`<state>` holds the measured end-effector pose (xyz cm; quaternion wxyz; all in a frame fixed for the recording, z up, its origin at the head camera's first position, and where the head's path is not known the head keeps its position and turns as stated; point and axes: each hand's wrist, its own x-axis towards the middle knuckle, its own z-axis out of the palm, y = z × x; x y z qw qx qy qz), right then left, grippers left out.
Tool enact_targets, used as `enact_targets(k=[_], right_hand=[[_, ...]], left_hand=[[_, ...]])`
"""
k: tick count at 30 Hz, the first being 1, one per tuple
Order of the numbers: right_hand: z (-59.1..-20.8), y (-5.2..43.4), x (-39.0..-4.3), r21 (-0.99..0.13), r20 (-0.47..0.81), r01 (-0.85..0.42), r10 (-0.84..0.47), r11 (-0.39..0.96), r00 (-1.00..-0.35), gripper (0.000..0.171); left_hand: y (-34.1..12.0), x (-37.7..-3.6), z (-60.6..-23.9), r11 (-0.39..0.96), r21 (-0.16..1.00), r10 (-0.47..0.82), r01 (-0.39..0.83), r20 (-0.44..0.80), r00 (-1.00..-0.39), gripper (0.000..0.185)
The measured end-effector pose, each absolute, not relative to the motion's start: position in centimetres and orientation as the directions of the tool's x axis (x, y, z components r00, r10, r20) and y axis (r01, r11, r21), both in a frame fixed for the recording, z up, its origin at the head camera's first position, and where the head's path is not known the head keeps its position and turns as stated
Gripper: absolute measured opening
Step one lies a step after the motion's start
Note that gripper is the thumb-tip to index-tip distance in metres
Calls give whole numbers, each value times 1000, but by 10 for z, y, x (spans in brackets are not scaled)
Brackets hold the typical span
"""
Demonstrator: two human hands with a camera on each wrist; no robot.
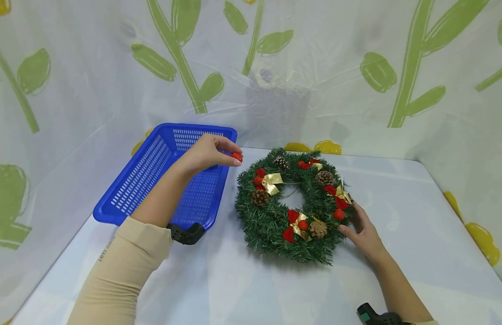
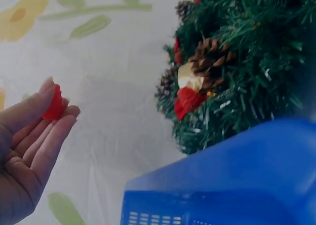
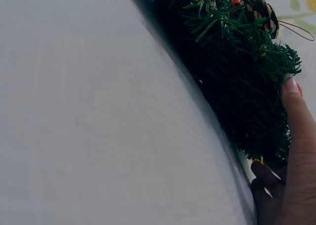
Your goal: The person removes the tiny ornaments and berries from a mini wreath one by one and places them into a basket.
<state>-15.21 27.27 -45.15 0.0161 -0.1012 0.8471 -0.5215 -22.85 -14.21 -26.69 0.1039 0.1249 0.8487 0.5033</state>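
Red and small, a berry-like ornament (image 1: 237,156) is pinched between the thumb and fingertips of the left hand (image 1: 206,152), which is held above the near right corner of a blue plastic basket (image 1: 133,180) and just short of the upper left edge of a green wreath (image 1: 271,225). In the left wrist view the same red piece (image 2: 54,105) is seen gripped at the fingertips, with the basket's blue rim (image 2: 237,160) filling the lower right and the wreath's needles (image 2: 256,86) rising behind it. The wreath is laid flat on a white table (image 1: 242,289), just to the right of the basket, and is dressed with pine cones (image 1: 317,228), red and gold bows (image 1: 296,225) and further red berries (image 1: 338,214). The right hand (image 1: 362,232) is rested against the wreath's lower right rim, its fingers only gently bent and pressed into the needles without closing round them; from the right wrist view the fingers (image 3: 296,136) are seen lying along the dark green edge (image 3: 237,86), the table surface (image 3: 98,116) taking up most of that picture. Black wrist-mounted devices are seen below the left forearm (image 1: 186,233) and at the right wrist (image 1: 374,316), and a beige sleeve (image 1: 121,266) covers the left arm. Behind and around the table a pale plastic sheet printed with green stems and leaves (image 1: 177,54) is hung, with yellow flowers showing at its lower edge (image 1: 320,146)
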Motion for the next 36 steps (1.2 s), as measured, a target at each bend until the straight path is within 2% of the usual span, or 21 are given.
enact_targets(k=[15,24,36], right_hand=[[-454,272,-152,-880,96,-172,-190,443,-977,83],[-453,272,-152,-879,101,-174,-181,445,-978,84],[-452,271,-151,-875,109,-182,-185,448,-977,83]], left_hand=[[-169,-249,-268,595,803,233,19,-150,-961,37],[-187,-261,-273,519,852,193,-65,-191,-962,37],[-217,-266,-277,479,874,169,-80,-181,-969,44]])
